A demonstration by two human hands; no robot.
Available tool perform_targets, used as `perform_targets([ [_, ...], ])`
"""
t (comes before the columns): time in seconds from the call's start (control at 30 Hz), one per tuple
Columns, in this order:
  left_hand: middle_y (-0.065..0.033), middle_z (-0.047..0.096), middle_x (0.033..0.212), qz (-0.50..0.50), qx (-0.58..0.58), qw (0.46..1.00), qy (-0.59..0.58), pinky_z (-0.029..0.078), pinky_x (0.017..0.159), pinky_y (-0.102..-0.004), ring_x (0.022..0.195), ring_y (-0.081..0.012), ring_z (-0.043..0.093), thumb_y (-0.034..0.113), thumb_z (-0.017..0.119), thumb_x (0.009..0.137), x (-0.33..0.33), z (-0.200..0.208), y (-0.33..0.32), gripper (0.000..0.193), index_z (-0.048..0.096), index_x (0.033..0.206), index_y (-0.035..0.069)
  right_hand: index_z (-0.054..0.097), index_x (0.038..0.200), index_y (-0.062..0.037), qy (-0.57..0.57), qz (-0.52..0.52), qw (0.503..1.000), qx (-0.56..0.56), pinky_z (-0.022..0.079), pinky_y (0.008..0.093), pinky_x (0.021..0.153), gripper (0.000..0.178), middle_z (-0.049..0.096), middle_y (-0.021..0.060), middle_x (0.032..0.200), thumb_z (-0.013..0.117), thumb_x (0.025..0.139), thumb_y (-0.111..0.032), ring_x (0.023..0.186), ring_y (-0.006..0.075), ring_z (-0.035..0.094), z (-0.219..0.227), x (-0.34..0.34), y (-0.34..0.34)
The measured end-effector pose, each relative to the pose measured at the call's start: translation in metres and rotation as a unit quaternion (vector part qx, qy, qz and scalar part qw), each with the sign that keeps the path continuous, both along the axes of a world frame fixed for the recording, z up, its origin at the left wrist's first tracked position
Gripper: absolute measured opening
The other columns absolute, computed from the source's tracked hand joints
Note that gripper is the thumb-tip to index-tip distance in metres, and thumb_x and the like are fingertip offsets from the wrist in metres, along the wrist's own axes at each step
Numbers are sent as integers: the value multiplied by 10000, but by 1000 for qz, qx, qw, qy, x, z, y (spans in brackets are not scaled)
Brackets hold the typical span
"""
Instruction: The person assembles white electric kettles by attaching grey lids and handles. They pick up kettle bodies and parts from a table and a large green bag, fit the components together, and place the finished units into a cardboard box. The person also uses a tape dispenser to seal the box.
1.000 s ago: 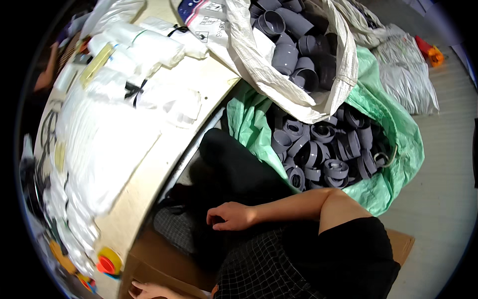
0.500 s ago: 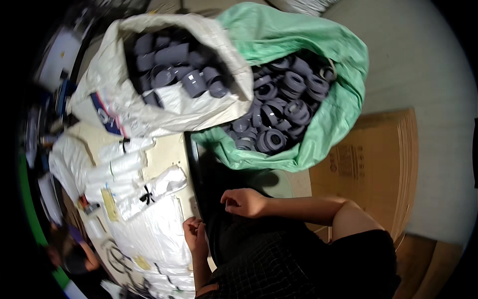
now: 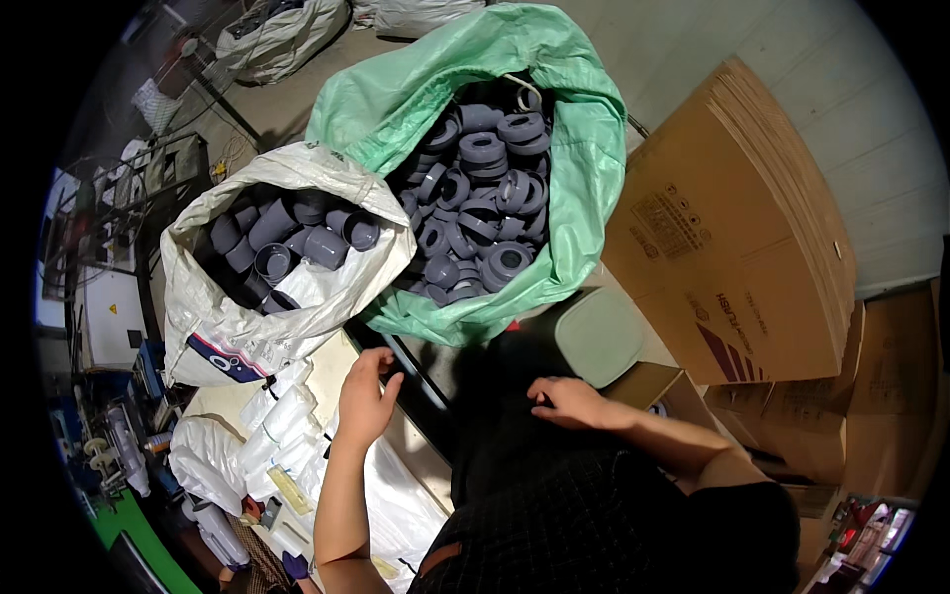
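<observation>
My left hand (image 3: pixel 367 398) hovers over the edge of the white-covered table, thumb apart from the fingers, nothing in it. Loosely curled, with a gap between thumb and fingers, my right hand (image 3: pixel 570 403) is beside my dark trousers and appears to hold nothing. Beyond the left hand stands a white woven sack (image 3: pixel 188 287) of grey plastic pipe fittings (image 3: pixel 325 247). Behind and to its right, a larger green woven sack (image 3: pixel 586 213) holds grey ring-shaped fittings (image 3: pixel 482 148). Neither hand touches a sack.
Clear plastic bags (image 3: pixel 287 436) lie on the table (image 3: pixel 220 401) at left. A pale green stool (image 3: pixel 600 337) stands right of my legs, beside an open cardboard box (image 3: pixel 648 384). Flattened cartons (image 3: pixel 712 238) lean against the wall. Machinery (image 3: pixel 119 445) stands at far left.
My view has turned, so the sacks appear further left and more cartons show at right. My left hand has reached forward toward the white sack. The right hand stays near my lap.
</observation>
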State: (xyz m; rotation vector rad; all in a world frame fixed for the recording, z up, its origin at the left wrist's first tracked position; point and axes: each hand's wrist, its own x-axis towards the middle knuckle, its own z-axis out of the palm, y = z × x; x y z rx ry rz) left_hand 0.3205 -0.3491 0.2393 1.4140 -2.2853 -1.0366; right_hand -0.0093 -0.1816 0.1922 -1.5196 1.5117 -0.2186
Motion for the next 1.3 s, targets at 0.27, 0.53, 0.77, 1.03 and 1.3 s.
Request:
perform_targets([
  [0.27,-186,672,1138,56,161,937,-304,530,899,-485,1081,-378,644,322,763,852,54,-108,132,513,561,1249,68,611,1187,-40,4,114,993,20,523,461,878,384,702,165,1053,704,891,-266,1011,370,664,-19,-94,-65],
  [0.53,-226,698,1105,179,328,910,-178,540,893,-489,1033,-390,689,372,743,863,-139,-184,167,504,620,1194,13,638,1198,-40,55,41,991,-113,500,477,967,420,656,203,1157,734,817,-191,1115,403,613,-28,-297,-192],
  [0.77,-167,737,1025,228,358,905,-28,556,835,-404,964,-322,719,257,689,936,-273,-124,53,340,643,1155,0,504,1346,69,560,-324,705,-289,431,527,1077,631,564,290,1339,654,936,-387,1243,442,536,21,-674,-252],
  [1.03,-76,669,889,97,177,977,64,517,779,-301,823,-164,654,84,670,950,-531,-119,-144,183,596,1094,-4,288,1567,-21,541,-518,657,-81,262,532,1212,880,307,203,1618,526,972,-624,1503,370,276,24,-914,-199],
  [1.3,-126,718,973,108,387,913,76,544,792,-352,829,-224,690,228,703,926,-711,-252,-249,321,643,1125,-16,291,1583,-114,487,-484,722,-86,168,595,1208,842,261,209,1624,506,967,-646,1510,410,189,-22,-933,-208],
])
